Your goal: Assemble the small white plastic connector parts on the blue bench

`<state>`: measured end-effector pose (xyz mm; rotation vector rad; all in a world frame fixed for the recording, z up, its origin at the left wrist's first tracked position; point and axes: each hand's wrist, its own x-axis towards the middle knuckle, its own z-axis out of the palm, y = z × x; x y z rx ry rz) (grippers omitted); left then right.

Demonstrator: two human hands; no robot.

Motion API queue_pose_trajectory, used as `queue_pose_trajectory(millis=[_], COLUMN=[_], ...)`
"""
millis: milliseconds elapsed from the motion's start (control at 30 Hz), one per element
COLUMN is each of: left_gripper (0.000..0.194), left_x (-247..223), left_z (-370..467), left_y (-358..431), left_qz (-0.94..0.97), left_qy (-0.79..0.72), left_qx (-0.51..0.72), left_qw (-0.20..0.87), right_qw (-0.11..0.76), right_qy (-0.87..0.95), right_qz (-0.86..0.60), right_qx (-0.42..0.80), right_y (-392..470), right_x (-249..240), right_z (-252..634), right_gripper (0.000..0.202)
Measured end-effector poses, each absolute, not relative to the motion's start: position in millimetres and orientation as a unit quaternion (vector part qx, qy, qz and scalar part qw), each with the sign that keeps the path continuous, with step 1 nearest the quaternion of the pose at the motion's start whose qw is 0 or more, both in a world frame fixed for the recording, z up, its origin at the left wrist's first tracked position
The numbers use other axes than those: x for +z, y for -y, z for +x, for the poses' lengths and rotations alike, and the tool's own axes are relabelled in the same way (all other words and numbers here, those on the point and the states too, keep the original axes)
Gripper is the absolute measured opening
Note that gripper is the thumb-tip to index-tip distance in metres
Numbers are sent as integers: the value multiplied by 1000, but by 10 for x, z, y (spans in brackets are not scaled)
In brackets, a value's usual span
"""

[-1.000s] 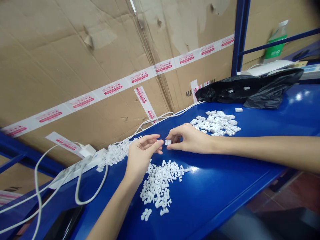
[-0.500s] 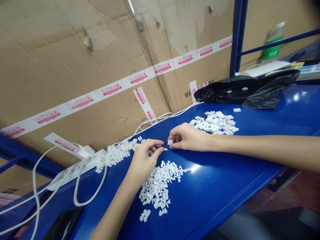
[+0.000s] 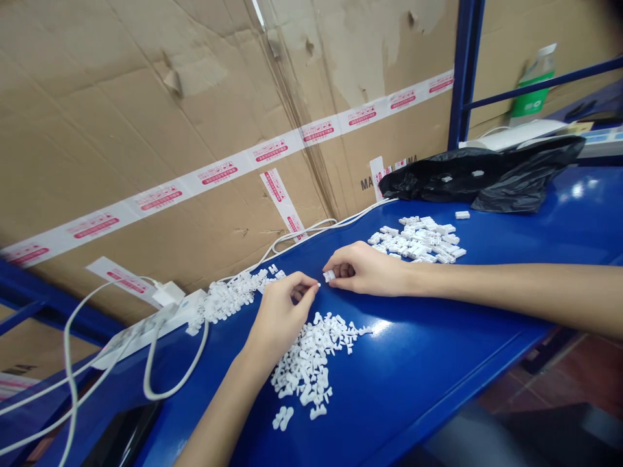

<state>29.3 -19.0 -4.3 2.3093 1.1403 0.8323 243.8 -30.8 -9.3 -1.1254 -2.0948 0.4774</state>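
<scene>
My right hand pinches a small white plastic block between thumb and fingers, just above the blue tabletop. Facing it, a short gap away, my left hand is closed in a pinch; a tiny white plastic piece peeks out at its fingertips. Below the hands lies a loose pile of small white bone-shaped pieces, partly covered by my left wrist. Left of my left hand is a heap of small white plastic parts. Behind my right forearm are white rectangular blocks.
A black plastic bag lies at the back right. White cables and a power strip run along the left, near a dark glossy object. Large cardboard stands behind the table. A green-labelled bottle is beyond the blue frame.
My left fingertips have closed on the tiny white piece, which earlier showed just beyond them. My right hand with the block has shifted slightly left, and the block is tilted differently.
</scene>
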Motion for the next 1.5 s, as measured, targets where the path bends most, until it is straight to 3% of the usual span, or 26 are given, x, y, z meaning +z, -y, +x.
queue_pose_trajectory(millis=[233, 467, 767, 1500], left_gripper=[13, 13, 19, 18], left_x=[-25, 13, -17, 31], left_z=[318, 285, 272, 278], left_y=[213, 216, 178, 264], left_qz=[768, 874, 903, 867], left_qy=[-423, -299, -242, -343], left_qx=[368, 379, 351, 355], left_qw=[310, 61, -46, 67], right_qw=[381, 388, 393, 410], right_qy=[808, 805, 792, 798], right_qz=[-408, -395, -379, -395], right_qx=[187, 210, 273, 199], right_y=[323, 326, 319, 351], right_x=[-99, -97, -113, -58], right_z=[2432, 2437, 2426, 2429], right_gripper=[20, 18, 21, 17])
